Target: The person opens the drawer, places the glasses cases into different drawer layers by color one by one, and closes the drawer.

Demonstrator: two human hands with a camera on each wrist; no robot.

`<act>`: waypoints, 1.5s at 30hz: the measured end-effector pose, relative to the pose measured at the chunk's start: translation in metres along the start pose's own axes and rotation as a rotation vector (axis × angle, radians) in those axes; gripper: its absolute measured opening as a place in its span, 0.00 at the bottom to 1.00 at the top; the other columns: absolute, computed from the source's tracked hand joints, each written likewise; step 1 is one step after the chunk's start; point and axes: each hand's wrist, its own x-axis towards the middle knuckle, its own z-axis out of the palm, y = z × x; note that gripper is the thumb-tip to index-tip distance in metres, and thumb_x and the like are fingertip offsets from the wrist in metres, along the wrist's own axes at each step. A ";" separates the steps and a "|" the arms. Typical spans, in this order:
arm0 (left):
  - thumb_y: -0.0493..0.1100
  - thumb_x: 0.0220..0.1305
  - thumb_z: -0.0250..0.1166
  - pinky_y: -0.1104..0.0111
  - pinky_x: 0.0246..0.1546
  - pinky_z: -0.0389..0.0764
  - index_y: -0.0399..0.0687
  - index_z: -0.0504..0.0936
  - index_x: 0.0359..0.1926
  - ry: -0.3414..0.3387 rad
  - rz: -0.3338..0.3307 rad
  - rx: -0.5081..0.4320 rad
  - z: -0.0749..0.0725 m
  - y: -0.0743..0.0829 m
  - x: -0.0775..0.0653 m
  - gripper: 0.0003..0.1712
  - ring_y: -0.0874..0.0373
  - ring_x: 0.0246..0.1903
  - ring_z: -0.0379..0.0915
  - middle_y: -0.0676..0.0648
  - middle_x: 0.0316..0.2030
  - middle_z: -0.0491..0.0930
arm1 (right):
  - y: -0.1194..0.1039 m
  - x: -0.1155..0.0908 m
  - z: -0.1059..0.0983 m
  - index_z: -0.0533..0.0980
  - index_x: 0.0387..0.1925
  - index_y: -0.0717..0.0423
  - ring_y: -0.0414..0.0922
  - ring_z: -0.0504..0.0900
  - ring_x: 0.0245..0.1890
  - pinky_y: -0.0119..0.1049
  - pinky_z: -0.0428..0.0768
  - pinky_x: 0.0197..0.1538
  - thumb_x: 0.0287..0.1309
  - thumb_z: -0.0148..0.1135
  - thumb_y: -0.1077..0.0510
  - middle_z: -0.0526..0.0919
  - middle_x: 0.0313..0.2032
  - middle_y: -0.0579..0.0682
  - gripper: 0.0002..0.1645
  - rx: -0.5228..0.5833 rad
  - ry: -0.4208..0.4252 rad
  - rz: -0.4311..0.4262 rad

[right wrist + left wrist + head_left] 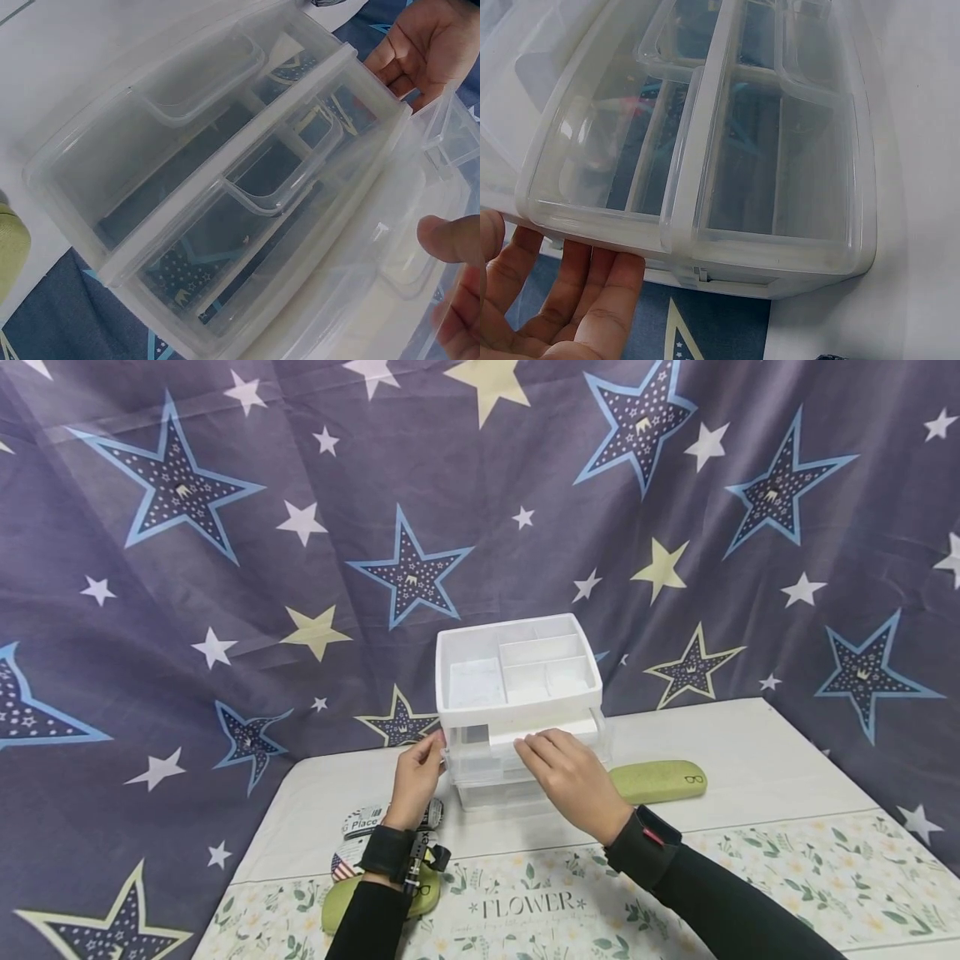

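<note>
A white drawer organizer [468, 714] with clear drawers stands on the table, its top a tray divided into compartments. The upper clear drawer [480, 768] sticks out at the front. My right hand [573, 777] is at that drawer's front; in the right wrist view its thumb [450, 238] and fingers pinch the clear edge. At the organizer's left side is my left hand [416, 777]. Its fingertips [622, 274] rest against the side edge, fingers mostly extended. The lower drawers [780, 172] look pushed in, and dark patterned cloth shows through them.
A green glasses case [660, 782] lies right of the organizer. Another green case [427, 889] lies partly under my left wrist, beside a printed pouch [363, 822] with dark lettering. A floral cloth [525, 906] covers the table front, and a starry curtain [300, 443] hangs behind.
</note>
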 end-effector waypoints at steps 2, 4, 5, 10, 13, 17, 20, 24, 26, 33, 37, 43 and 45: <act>0.45 0.82 0.53 0.66 0.59 0.81 0.36 0.72 0.70 0.002 -0.002 -0.003 0.000 0.000 0.001 0.25 0.42 0.66 0.71 0.35 0.68 0.72 | 0.001 0.001 0.002 0.82 0.53 0.67 0.52 0.81 0.45 0.40 0.85 0.49 0.66 0.57 0.68 0.84 0.43 0.57 0.16 -0.010 0.014 -0.006; 0.45 0.82 0.53 0.65 0.60 0.81 0.36 0.72 0.71 0.005 -0.006 -0.006 0.000 0.000 0.001 0.25 0.42 0.66 0.72 0.35 0.68 0.72 | 0.002 0.002 0.005 0.82 0.52 0.67 0.53 0.81 0.45 0.41 0.84 0.51 0.67 0.55 0.68 0.85 0.43 0.57 0.16 -0.016 0.025 -0.010; 0.44 0.82 0.53 0.64 0.60 0.81 0.35 0.71 0.71 0.005 -0.006 -0.009 0.000 0.000 0.002 0.25 0.42 0.66 0.72 0.35 0.68 0.72 | 0.002 0.002 0.006 0.82 0.52 0.67 0.53 0.81 0.45 0.42 0.84 0.51 0.68 0.55 0.68 0.85 0.44 0.57 0.16 -0.017 0.031 -0.009; 0.43 0.82 0.52 0.67 0.58 0.82 0.34 0.71 0.71 -0.001 -0.003 -0.019 0.000 -0.001 0.003 0.24 0.42 0.65 0.73 0.35 0.68 0.71 | 0.003 0.002 0.013 0.82 0.52 0.68 0.53 0.81 0.44 0.43 0.84 0.53 0.68 0.54 0.69 0.86 0.44 0.57 0.16 -0.030 0.054 -0.002; 0.44 0.82 0.52 0.67 0.59 0.82 0.34 0.71 0.71 -0.004 0.001 -0.020 0.000 -0.001 0.003 0.24 0.41 0.65 0.73 0.34 0.68 0.71 | 0.003 0.000 0.017 0.83 0.52 0.69 0.54 0.81 0.45 0.44 0.84 0.55 0.71 0.52 0.69 0.85 0.43 0.58 0.16 -0.052 0.071 -0.004; 0.45 0.82 0.53 0.61 0.61 0.81 0.35 0.71 0.71 -0.007 0.014 -0.011 0.001 -0.001 0.003 0.25 0.40 0.64 0.74 0.34 0.68 0.71 | 0.002 -0.002 0.022 0.82 0.52 0.69 0.54 0.81 0.45 0.44 0.84 0.56 0.78 0.44 0.69 0.85 0.43 0.59 0.20 -0.094 0.100 -0.004; 0.46 0.81 0.54 0.60 0.61 0.81 0.36 0.72 0.71 -0.007 0.020 -0.012 0.001 0.000 0.002 0.25 0.40 0.63 0.74 0.34 0.68 0.72 | 0.002 -0.002 0.026 0.82 0.52 0.69 0.54 0.82 0.45 0.44 0.84 0.55 0.80 0.39 0.68 0.85 0.44 0.59 0.23 -0.121 0.112 -0.001; 0.47 0.81 0.54 0.67 0.58 0.82 0.37 0.72 0.71 -0.009 0.019 -0.024 0.000 0.000 0.002 0.26 0.42 0.63 0.75 0.35 0.67 0.73 | 0.003 -0.002 0.029 0.82 0.53 0.69 0.54 0.82 0.46 0.43 0.85 0.55 0.79 0.41 0.69 0.85 0.45 0.60 0.22 -0.136 0.105 0.001; 0.47 0.81 0.54 0.70 0.57 0.82 0.38 0.72 0.71 -0.012 0.015 -0.024 0.000 0.001 0.002 0.26 0.43 0.63 0.75 0.36 0.67 0.73 | 0.003 -0.002 0.031 0.82 0.54 0.69 0.54 0.82 0.46 0.43 0.85 0.55 0.78 0.43 0.69 0.85 0.47 0.60 0.20 -0.138 0.095 0.004; 0.50 0.81 0.54 0.71 0.56 0.83 0.39 0.72 0.71 -0.011 0.006 -0.017 0.000 -0.001 0.001 0.27 0.44 0.63 0.76 0.37 0.67 0.73 | 0.005 -0.005 0.036 0.81 0.56 0.69 0.54 0.80 0.47 0.43 0.84 0.55 0.74 0.48 0.68 0.83 0.48 0.60 0.19 -0.145 0.088 -0.005; 0.50 0.81 0.55 0.71 0.56 0.83 0.39 0.73 0.71 -0.010 0.013 -0.027 -0.001 -0.002 0.001 0.27 0.44 0.62 0.76 0.37 0.66 0.74 | 0.005 -0.005 0.038 0.81 0.55 0.70 0.54 0.81 0.46 0.43 0.84 0.56 0.75 0.46 0.69 0.84 0.46 0.60 0.19 -0.148 0.119 -0.010; 0.49 0.80 0.55 0.69 0.58 0.82 0.39 0.73 0.70 -0.029 0.035 -0.061 -0.001 -0.002 -0.002 0.26 0.43 0.62 0.76 0.36 0.65 0.75 | 0.004 -0.005 0.040 0.82 0.52 0.71 0.56 0.84 0.47 0.43 0.83 0.60 0.79 0.38 0.70 0.85 0.45 0.61 0.23 -0.155 0.136 -0.009; 0.49 0.80 0.55 0.67 0.59 0.82 0.39 0.74 0.70 -0.033 0.037 -0.066 -0.001 -0.002 -0.002 0.26 0.42 0.63 0.75 0.35 0.65 0.75 | 0.005 -0.005 0.040 0.82 0.52 0.70 0.56 0.83 0.47 0.43 0.83 0.60 0.80 0.38 0.70 0.85 0.45 0.61 0.24 -0.164 0.133 -0.011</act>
